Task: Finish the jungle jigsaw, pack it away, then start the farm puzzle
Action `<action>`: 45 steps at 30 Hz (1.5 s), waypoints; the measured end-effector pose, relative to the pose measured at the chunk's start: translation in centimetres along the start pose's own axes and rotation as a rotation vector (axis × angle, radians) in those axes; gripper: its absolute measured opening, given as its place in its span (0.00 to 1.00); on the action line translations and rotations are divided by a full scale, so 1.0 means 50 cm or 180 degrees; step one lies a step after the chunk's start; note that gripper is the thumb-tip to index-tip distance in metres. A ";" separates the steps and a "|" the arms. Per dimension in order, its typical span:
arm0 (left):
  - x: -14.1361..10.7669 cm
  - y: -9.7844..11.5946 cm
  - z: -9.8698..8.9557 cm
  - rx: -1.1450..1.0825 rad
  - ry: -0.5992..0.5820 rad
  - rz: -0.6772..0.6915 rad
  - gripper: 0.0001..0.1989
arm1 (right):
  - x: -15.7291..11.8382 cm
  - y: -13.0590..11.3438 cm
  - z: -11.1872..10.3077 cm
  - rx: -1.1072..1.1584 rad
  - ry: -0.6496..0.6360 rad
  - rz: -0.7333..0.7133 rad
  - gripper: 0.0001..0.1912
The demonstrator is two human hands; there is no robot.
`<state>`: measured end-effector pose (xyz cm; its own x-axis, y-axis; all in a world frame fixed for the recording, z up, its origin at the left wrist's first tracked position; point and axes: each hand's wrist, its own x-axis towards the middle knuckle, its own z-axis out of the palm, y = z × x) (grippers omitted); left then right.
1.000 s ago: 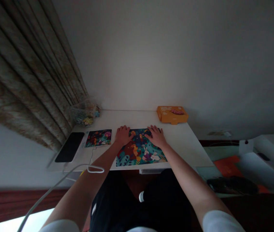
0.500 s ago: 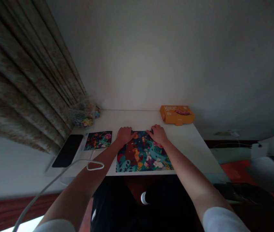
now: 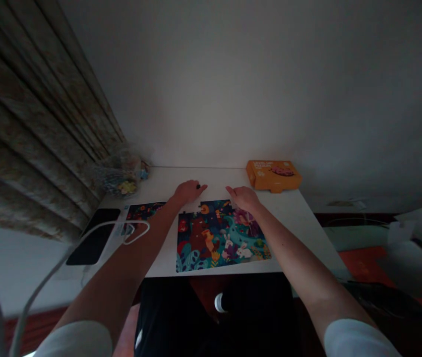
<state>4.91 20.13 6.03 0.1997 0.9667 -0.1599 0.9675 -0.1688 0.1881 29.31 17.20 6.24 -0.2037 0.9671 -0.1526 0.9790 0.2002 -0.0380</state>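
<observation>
Near me on the table (image 3: 292,218) lies the puzzle (image 3: 214,239); beyond, my left hand (image 3: 185,192) pinches a dark piece (image 3: 198,186), apparently handling it singly, needing steadiness next; whether my right hand (image 3: 245,197) grips, I can't tell.

A phone (image 3: 87,251) lies by the worktop's (image 3: 292,225) near left corner; a clear bag (image 3: 112,176) sits at its far left corner, beside a curtain (image 3: 28,124). Beyond the right edge, lower, lies something orange (image 3: 367,265).
</observation>
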 end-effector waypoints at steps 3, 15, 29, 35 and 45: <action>-0.013 0.019 0.034 0.0234 0.0629 0.0271 0.24 | 0.007 -0.006 0.007 -0.0044 -0.0076 -0.0004 0.45; -0.230 0.178 0.193 -0.0015 0.0456 0.1761 0.35 | 0.045 0.037 -0.011 0.0140 -0.0427 -0.0210 0.37; -0.230 0.297 0.203 -0.0407 0.0487 0.2495 0.34 | 0.025 0.017 0.010 0.0060 -0.0185 -0.0063 0.38; -0.219 0.315 0.228 -0.0401 0.0272 0.2282 0.37 | 0.023 0.006 0.001 0.0082 0.0132 0.0108 0.42; -0.207 0.254 0.172 -0.1630 0.0747 0.1352 0.12 | 0.126 -0.088 -0.036 0.0671 0.0127 -0.0215 0.38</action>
<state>16.47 6.35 1.73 0.4497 0.8629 0.2308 0.6072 -0.4848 0.6296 23.75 22.70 7.22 -0.2643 0.9589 -0.1037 0.9393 0.2315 -0.2530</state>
